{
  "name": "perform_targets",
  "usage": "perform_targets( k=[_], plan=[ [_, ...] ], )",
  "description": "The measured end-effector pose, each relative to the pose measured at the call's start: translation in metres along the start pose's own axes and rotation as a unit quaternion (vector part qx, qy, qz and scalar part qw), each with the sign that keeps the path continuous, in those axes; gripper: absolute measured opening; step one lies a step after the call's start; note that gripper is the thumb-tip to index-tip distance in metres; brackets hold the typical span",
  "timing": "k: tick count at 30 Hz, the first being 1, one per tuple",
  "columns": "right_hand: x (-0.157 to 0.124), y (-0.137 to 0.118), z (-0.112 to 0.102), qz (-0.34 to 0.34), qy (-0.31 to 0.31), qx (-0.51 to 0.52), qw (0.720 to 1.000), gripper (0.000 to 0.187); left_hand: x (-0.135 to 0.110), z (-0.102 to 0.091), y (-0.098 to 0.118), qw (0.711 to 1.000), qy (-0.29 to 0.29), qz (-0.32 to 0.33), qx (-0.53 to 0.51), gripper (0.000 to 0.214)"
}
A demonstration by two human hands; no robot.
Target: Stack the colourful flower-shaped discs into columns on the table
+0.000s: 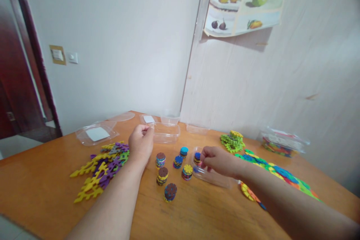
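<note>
My left hand (141, 142) is closed at the left corner of a clear plastic box (165, 137), thumb and fingers pinched on its rim. Curled fingers of my right hand (213, 158) close on the side of a short stack of notched plastic discs (197, 158), blue on top. That stack stands in a long clear plastic tray (216, 180), which lies partly under my right forearm. Between the hands are several more disc stacks, among them a yellow-topped one (187, 171), a light-blue-topped one (183, 152) and a brown-topped one (170, 192).
Yellow and purple interlocking pieces (94, 174) lie at left, beside a clear lid (97, 134). Green pieces (232, 141) and a joined colourful row (284, 174) lie at right. A filled clear box (282, 142) stands by the wall. More clear containers line the back edge.
</note>
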State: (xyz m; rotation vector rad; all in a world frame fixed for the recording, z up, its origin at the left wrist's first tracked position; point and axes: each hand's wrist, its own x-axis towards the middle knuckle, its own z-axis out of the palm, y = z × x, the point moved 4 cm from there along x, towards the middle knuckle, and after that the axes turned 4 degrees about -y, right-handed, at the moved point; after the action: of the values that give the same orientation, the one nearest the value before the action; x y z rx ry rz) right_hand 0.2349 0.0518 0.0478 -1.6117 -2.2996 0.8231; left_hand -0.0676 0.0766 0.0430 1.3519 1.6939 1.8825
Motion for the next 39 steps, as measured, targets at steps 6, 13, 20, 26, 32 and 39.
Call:
perform_targets(
  k=[6, 13, 20, 26, 32, 39],
  plan=[
    [-0.021, -0.044, -0.016, -0.142, 0.088, -0.098, 0.981, 0.015, 0.0, 0.001, 0.0, 1.0, 0.0, -0.002, 0.0, 0.03],
    [-0.036, -0.075, 0.0, -0.234, 0.031, -0.231, 0.944, 0.041, 0.001, 0.0, -0.001, 1.0, 0.004, 0.001, 0.009, 0.029],
    [-0.033, -0.083, 0.003, -0.22, 0.007, -0.28, 0.935, 0.031, -0.002, 0.0, 0.006, 1.0, -0.002, -0.002, 0.001, 0.026],
    [-0.029, -0.077, 0.003, -0.217, 0.008, -0.244, 0.945, 0.022, -0.001, 0.001, 0.004, 1.0, -0.001, 0.0, -0.002, 0.023],
    [-0.027, -0.076, 0.003, -0.214, 0.006, -0.236, 0.948, 0.027, -0.001, 0.001, 0.004, 1.0, -0.001, 0.002, 0.002, 0.027],
    [-0.022, -0.076, 0.007, -0.237, 0.01, -0.236, 0.942, 0.019, 0.0, 0.001, 0.001, 1.0, -0.001, 0.004, 0.008, 0.028]
  ],
)
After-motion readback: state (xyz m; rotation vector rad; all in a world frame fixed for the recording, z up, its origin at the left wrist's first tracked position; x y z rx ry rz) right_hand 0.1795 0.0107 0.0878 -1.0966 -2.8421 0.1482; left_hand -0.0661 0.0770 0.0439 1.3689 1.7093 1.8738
